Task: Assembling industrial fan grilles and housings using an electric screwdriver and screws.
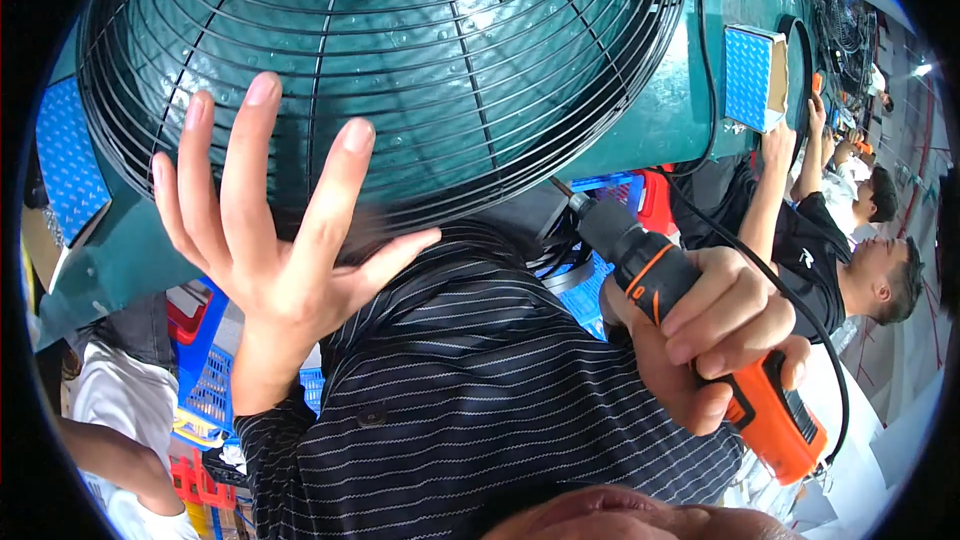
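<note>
Black wire guard (463,55) sits on the green table (645,145), near rim at the table's near edge, looks slightly past it. Probably set there to keep the rim within arm's reach. Can't tell if it lies dome-up or dish-up.

Left hand (290,265): empty, fingers spread, over the near-left part of the guard. Contact unclear; the pose would suit steadying wire, but no grip shows.

Right hand (730,315): fingers wrapped round the orange-and-black power screwdriver (780,430), held off the table's near edge. Nose angles up and left to the guard's near rim; can't tell if the tip touches. Full-fist hold likely for control. Cord (845,370) loops loosely off the tool's back end, presumably slack so the tool can swing.

Surface: shiny green, dimpled with reflections. Blue patterned box (745,75) near the right part of the near edge, another blue patterned box (70,155) at the left end.

Room: busy workshop. Co-worker in black (825,270) along the near edge to the right, person in white (125,390) lower left, blue basket (212,385) and red basket (195,480) below table height.
</note>
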`<state>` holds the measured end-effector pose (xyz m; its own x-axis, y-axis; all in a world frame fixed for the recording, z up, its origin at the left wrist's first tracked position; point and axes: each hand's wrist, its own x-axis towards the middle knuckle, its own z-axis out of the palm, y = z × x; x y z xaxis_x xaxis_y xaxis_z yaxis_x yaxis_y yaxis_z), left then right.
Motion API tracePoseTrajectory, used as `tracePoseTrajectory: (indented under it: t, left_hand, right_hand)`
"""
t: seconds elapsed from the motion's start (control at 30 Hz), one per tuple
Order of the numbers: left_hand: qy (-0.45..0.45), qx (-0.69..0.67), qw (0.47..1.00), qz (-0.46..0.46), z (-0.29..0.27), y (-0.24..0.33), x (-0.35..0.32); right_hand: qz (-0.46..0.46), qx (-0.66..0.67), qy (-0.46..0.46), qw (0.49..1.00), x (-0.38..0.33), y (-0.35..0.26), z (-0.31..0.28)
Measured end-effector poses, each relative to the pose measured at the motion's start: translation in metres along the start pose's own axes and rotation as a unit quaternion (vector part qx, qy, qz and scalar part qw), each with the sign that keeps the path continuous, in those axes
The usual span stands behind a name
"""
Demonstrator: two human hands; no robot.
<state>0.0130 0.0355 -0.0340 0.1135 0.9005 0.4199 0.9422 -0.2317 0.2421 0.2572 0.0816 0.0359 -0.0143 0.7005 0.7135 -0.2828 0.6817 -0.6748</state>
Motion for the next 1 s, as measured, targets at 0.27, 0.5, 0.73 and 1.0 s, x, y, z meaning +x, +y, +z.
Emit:
tracePoseTrajectory:
  t: [0.27,0.5,0.73,1.0]
  left_hand:
    - [-0.031,-0.018,0.999,-0.009,0.000,-0.002,-0.001]
    - [-0.041,-0.004,0.999,0.006,-0.001,-0.007,-0.005]
    - [-0.077,0.010,0.997,0.026,-0.005,-0.007,-0.004]
    - [-0.084,0.015,0.995,0.045,-0.006,-0.010,-0.004]
  right_hand:
    - [0.029,0.060,-0.123,0.990,0.019,0.013,-0.001]
    - [-0.019,0.087,-0.129,0.988,0.013,0.010,-0.011]
    - [-0.039,0.112,-0.140,0.983,0.008,0.011,-0.014]
    - [-0.044,0.097,-0.112,0.988,0.005,0.009,-0.011]
